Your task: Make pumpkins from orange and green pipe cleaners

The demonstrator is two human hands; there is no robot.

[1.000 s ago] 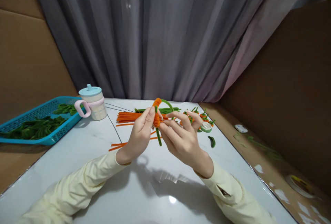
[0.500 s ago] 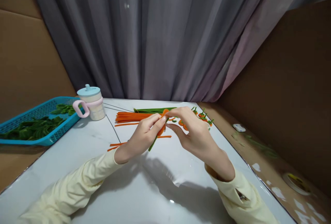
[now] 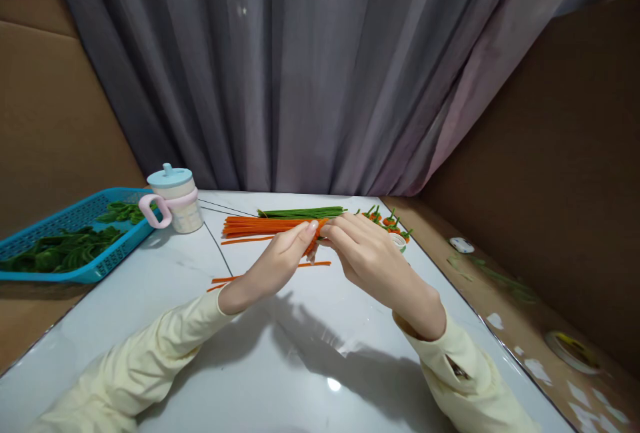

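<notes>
Basket [image 3: 106, 265] of green pieces [image 3: 60, 250], lidded cup [image 3: 187, 218], hands [image 3: 275, 256] holding orange piece [image 3: 313, 245]

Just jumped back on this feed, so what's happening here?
A person is working over a white table: the left hand and right hand meet on a small fuzzy orange piece, their fingers hiding most of it. Behind lie the orange strips and the green strips. Small orange-and-green pieces sit beyond the right hand; a blue basket of green pieces stands at far left.
</notes>
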